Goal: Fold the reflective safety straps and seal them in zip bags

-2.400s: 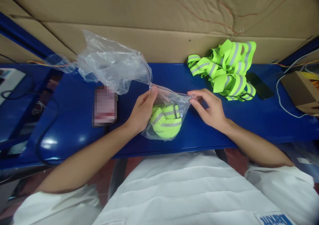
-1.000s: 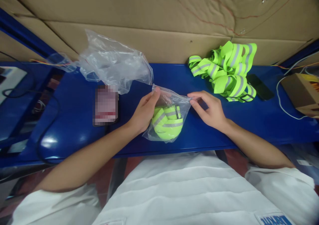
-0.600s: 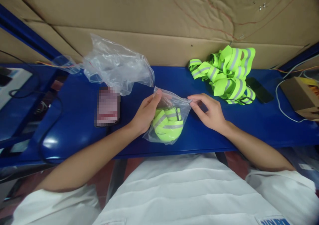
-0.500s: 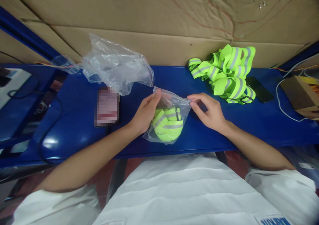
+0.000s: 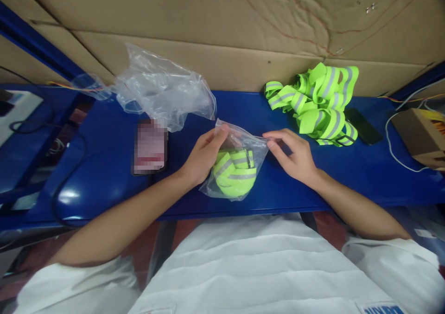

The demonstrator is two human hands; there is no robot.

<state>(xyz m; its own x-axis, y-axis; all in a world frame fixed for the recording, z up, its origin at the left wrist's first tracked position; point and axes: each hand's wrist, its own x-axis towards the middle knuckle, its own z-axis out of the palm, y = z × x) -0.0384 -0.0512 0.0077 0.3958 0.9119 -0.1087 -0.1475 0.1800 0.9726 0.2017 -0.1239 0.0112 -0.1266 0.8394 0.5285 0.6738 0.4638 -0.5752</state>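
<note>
A clear plastic bag (image 5: 260, 154) is held above the front part of the blue table (image 5: 194, 158). Inside it lies a folded neon-yellow strap (image 5: 236, 184) with grey reflective stripes. My left hand (image 5: 205, 154) grips the bag's upper left edge, thumb on the near side. The fingers of my right hand (image 5: 292, 154) pinch the bag's upper right corner. Behind my right hand, a tangled pile of neon-yellow straps (image 5: 327, 103) rests at the table's back, apart from the bag.
Crumpled clear bags (image 5: 167, 89) lie at the back left, partly over a pixelated rectangular item (image 5: 149, 149). A dark phone (image 5: 363, 126) sits right of the strap pile. At the far right are an open cardboard box (image 5: 417, 133) and a white cable (image 5: 391, 147). Cardboard (image 5: 208, 63) lines the back.
The view has shifted very slightly. Both hands keep their hold on the bag, with no clear movement of the strap inside.
</note>
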